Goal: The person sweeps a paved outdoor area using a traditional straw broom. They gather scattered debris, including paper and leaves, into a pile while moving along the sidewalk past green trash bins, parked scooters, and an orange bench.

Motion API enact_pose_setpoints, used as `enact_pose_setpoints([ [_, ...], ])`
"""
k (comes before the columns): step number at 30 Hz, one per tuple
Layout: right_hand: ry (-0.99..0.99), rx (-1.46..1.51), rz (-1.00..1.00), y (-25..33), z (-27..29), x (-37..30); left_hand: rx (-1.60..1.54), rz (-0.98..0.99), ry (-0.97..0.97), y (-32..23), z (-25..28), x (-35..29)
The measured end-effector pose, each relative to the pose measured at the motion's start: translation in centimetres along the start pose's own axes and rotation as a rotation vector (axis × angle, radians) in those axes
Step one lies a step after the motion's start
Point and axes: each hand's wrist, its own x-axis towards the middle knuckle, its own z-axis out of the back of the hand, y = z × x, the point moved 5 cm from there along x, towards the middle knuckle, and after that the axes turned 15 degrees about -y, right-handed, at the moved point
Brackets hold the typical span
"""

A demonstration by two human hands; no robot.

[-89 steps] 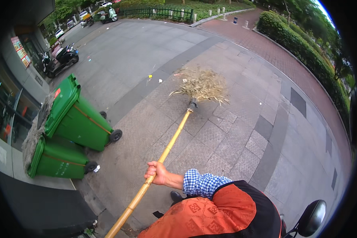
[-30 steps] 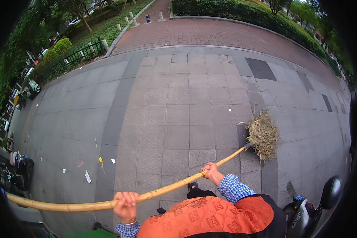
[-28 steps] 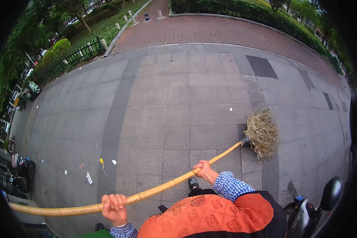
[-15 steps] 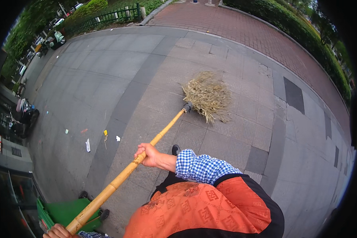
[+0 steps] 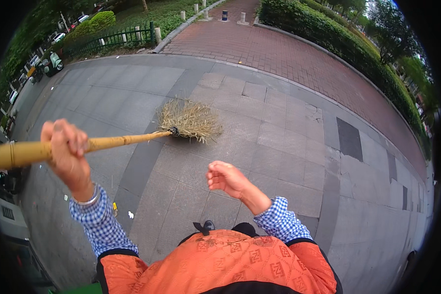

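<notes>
A broom (image 5: 191, 121) with a bushy straw head and a long bamboo handle (image 5: 120, 140) stretches across from the left edge. Dark binding joins its head to the pole, and the straw is at the paving ahead. My left hand (image 5: 68, 154) is raised at the left, closed round the handle, with a bangle at its wrist. Off the pole, my right hand (image 5: 228, 180) hangs in front of my body, fingers loosely curled and nothing in it. The straw head is beyond that hand. The handle's rear end is out of view.
On the paving at lower left lie a yellow scrap (image 5: 115, 207) and a white scrap (image 5: 131, 214). Part of a green bin (image 5: 78, 289) shows at the bottom edge. A pale green scooter (image 5: 55, 61), a railing and short posts stand farther off. A hedge (image 5: 318, 41) borders the brick path.
The right hand has let go of the handle. My left hand has risen with the pole, now more level. The broom head has shifted left in the picture.
</notes>
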Motion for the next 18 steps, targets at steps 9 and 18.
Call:
enact_pose_setpoints([
  [9, -0.465, -0.327, 1.485, 33.9, 11.6, -16.3, 0.283, -0.042, 0.746, 26.3, -33.4, -10.4],
  [18, -0.905, 0.268, 1.542, 44.5, 35.0, -16.5, 0.486, 0.349, 1.333, 49.3, -35.5, -32.0],
])
